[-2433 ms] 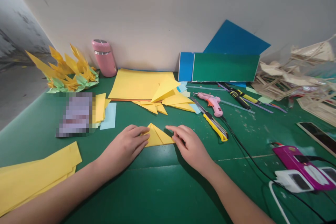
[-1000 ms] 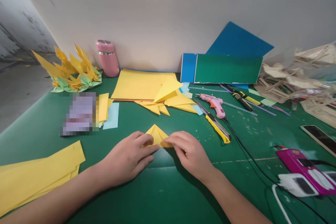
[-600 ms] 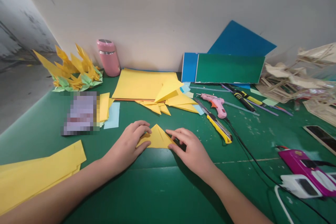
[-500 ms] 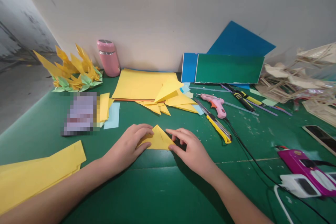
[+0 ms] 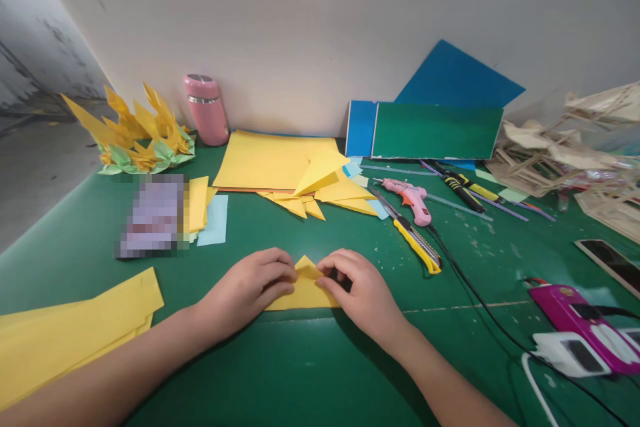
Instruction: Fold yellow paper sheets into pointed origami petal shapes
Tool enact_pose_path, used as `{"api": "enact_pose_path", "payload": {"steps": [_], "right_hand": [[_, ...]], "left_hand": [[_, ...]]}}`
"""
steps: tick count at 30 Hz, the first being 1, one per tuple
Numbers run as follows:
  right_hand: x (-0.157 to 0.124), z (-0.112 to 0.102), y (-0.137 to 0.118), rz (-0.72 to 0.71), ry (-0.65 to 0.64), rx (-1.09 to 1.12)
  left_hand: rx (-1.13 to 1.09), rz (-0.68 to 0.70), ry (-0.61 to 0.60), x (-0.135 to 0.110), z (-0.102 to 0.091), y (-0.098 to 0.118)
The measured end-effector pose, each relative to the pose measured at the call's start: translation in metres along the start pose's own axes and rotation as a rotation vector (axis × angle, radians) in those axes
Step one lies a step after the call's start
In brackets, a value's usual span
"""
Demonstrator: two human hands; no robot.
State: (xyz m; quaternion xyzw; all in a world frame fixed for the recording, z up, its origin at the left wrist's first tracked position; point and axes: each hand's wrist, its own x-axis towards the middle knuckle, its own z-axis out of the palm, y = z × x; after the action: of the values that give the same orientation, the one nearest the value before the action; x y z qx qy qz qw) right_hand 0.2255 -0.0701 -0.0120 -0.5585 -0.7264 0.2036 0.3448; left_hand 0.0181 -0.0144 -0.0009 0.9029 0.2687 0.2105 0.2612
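Observation:
A folded piece of yellow paper (image 5: pixel 304 293) lies on the green table in front of me, its pointed tip facing away. My left hand (image 5: pixel 257 287) pinches its left slanting side, thumb and fingers closed at the edge. On the opposite side, my right hand (image 5: pixel 353 283) grips the right slanting edge between thumb and index finger. Both hands partly cover the paper's sides. Beyond them lie several folded yellow paper points (image 5: pixel 345 193) by a stack of yellow sheets (image 5: pixel 270 160).
A yellow utility knife (image 5: pixel 419 247) and a pink glue gun (image 5: pixel 407 197) with a trailing cord lie to the right. Further right are a magenta device (image 5: pixel 575 317) and a phone (image 5: pixel 607 260). A pink flask (image 5: pixel 206 110) and paper flowers (image 5: pixel 145 133) stand back left; yellow sheets (image 5: pixel 100 320) lie nearer.
The yellow paper has shifted slightly toward me, and more of its lower edge shows. My right hand's fingers, apart before, have closed on its right edge.

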Motion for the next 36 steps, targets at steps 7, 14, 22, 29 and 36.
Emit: {"api": "enact_pose_path", "payload": {"steps": [7,14,22,29,36], "right_hand": [[-0.0045,-0.0006,-0.0003,-0.180,-0.003,-0.019],[-0.0065,-0.0008,0.0026,-0.297,-0.026,-0.130],[-0.0073,-0.0017,0.0046,-0.322,-0.013,-0.155],[-0.0086,-0.0008,0.0032,-0.348,0.000,-0.263],[-0.0102,-0.0012,0.0044,-0.375,-0.024,-0.280]], "left_hand": [[0.115,-0.029,0.024,-0.0018,0.0021,0.0044],[0.318,0.137,-0.044,-0.0028,0.0023,0.0073],[0.436,0.185,-0.031,-0.0024,0.0029,0.0056],[0.455,0.195,-0.064,-0.0038,0.0033,0.0093],[0.358,0.231,-0.067,-0.0077,-0.0007,0.0045]]}}
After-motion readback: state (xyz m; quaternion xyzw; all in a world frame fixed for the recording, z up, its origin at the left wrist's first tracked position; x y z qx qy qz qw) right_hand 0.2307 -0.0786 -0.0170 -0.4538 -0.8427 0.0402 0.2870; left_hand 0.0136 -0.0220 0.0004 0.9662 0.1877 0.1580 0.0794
